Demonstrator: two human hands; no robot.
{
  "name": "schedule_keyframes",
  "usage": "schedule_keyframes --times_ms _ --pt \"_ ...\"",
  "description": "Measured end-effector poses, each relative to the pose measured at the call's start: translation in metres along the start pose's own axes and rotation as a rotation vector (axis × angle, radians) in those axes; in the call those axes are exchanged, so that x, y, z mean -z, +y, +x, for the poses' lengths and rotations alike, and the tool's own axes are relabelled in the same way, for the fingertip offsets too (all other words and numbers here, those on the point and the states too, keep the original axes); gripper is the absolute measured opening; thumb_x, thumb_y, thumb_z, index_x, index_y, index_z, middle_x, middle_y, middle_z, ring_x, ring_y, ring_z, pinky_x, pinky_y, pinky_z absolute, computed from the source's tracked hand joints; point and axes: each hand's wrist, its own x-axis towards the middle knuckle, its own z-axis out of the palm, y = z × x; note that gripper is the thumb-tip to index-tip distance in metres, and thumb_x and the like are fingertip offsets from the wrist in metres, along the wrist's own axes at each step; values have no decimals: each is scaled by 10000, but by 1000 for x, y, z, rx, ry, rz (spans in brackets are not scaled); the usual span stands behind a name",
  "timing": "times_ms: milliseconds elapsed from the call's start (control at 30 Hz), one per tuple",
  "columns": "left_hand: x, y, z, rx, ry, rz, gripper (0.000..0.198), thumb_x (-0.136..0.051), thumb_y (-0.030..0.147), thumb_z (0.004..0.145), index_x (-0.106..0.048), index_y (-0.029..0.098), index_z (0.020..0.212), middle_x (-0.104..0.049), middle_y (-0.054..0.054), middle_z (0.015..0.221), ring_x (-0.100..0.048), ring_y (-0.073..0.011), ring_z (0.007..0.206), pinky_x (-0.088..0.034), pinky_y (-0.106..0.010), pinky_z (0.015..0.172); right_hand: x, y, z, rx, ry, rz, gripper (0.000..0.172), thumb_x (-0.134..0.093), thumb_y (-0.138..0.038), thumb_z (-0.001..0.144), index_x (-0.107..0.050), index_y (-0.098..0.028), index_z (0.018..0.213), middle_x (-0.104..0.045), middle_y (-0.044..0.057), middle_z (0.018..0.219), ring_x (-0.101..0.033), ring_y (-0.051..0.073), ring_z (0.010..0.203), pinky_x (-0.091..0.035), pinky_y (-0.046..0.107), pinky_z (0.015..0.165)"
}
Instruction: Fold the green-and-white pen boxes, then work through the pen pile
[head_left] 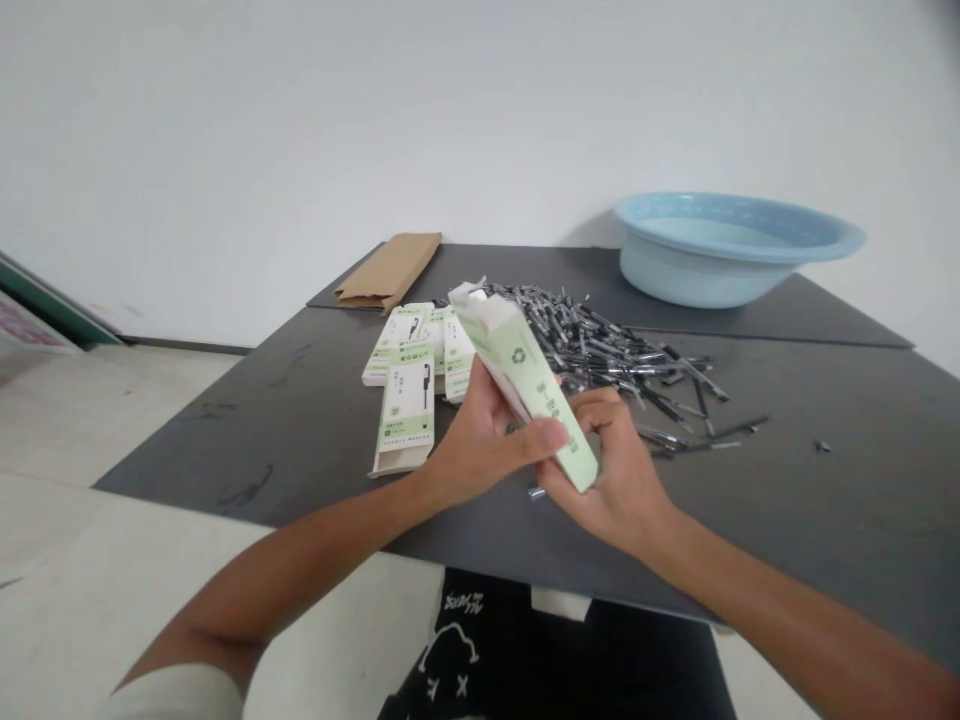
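Observation:
A narrow green-and-white pen box (536, 375) is held tilted above the table's near edge, its far end open with the flaps up. My left hand (499, 430) grips it around the side, thumb across the printed face. At the lower end my right hand (611, 465) is closed around the box's bottom and far side; some of its fingers are hidden. Behind the box spreads a heap of black and clear pens (592, 345). More pen boxes (409, 395) lie on the left of the heap, the nearest with its near end open.
A large light-blue basin (690, 270) stands at the back right. Toward the back left lies a brown paper bag (397, 265). One small black piece (823, 446) rests on the dark table (787, 540) at the right. A white wall rises behind.

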Motion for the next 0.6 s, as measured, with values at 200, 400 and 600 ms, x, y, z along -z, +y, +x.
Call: schedule_keyframes --times_ms 200,400,600 --pt "10 23 4 -38 107 -41 599 -894 479 803 -513 284 1222 -648 -8 1047 -684 -176 831 -584 -330 742 3 -4 -6 174 -139 -64 557 -902 -458 816 -485 -259 1127 -585 76 1084 -646 272 950 -584 430 745" --pt "109 87 48 -66 408 303 571 -614 623 917 -586 248 1348 -665 -77 1204 -686 -226 928 -613 -368 762 10 -2 -9 182 -133 81 719 -928 -436 795 -455 -267 1309 -576 77 1098 -621 271 949 -559 448 771" --pt "244 102 66 274 531 1287 864 -743 628 862 -520 149 1546 -590 -183 1522 -610 -363 1325 -556 -461 1070 13 -3 -2 108 -157 111 527 -916 -375 818 -504 -278 1133 -585 3 898 -575 193 721 -506 376 644"
